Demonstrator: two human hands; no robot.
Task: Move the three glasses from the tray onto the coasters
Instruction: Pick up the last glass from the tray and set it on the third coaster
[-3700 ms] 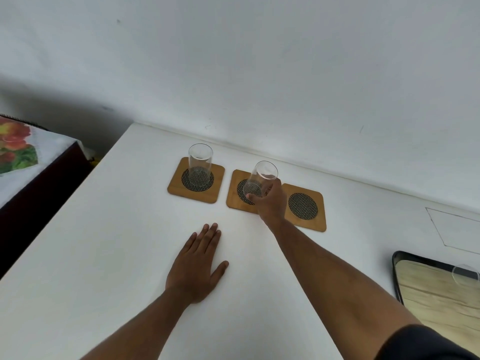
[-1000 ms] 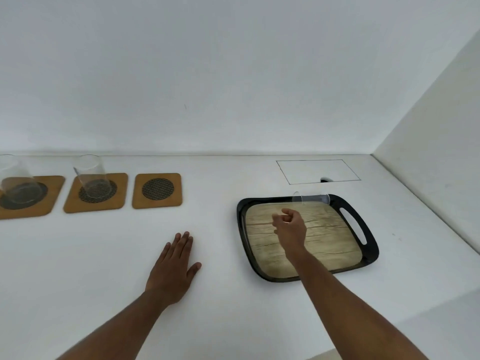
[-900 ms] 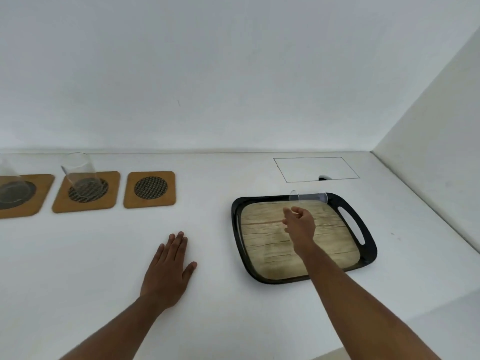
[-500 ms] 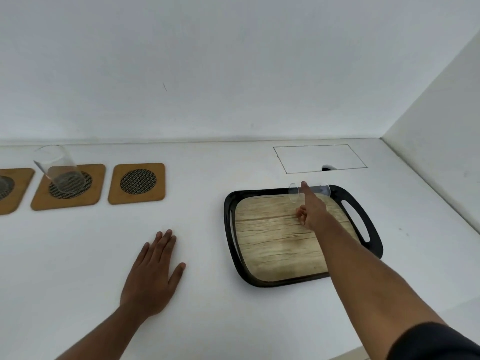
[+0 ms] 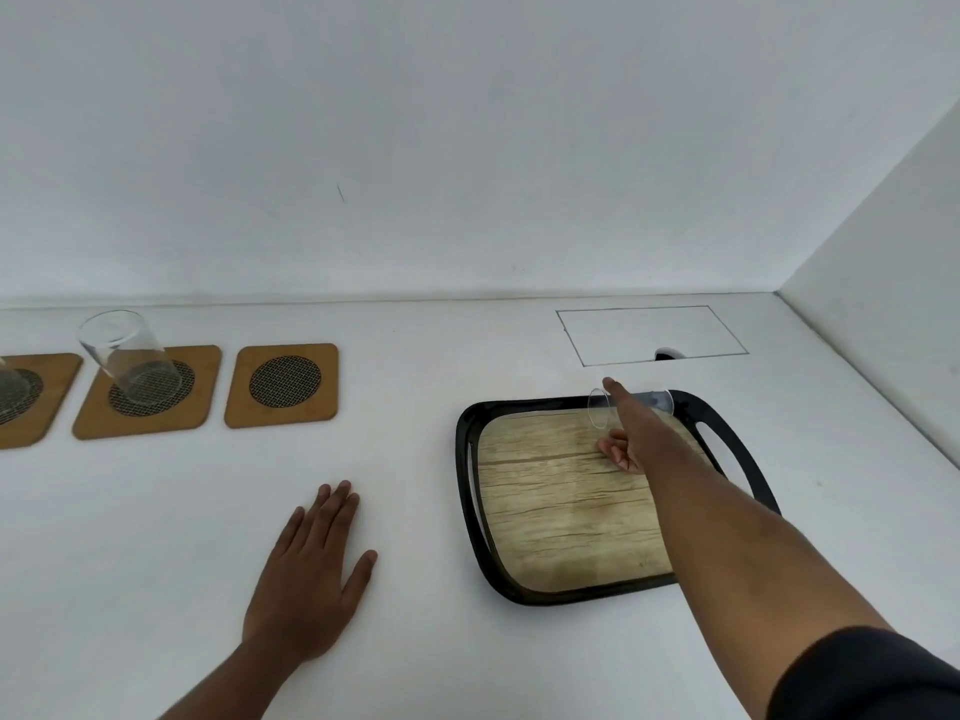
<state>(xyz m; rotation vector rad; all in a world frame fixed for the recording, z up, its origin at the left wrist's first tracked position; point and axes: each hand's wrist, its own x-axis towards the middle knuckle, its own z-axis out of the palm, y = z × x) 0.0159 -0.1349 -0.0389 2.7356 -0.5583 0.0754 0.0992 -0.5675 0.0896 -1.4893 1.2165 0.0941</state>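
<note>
The right hand has moved from the coasters to the last glass, lying at the tray's far edge, fingers apparently not yet closed; the right coaster waits empty.

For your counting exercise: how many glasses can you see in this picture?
3. One glass on the far-left coaster, cut off by the frame edge; one on the middle coaster; one lying sideways at the tray's back, at the right hand.

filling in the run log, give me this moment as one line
right hand: reaching last glass lying on tray | left hand: flat on table | third coaster: bare
</note>
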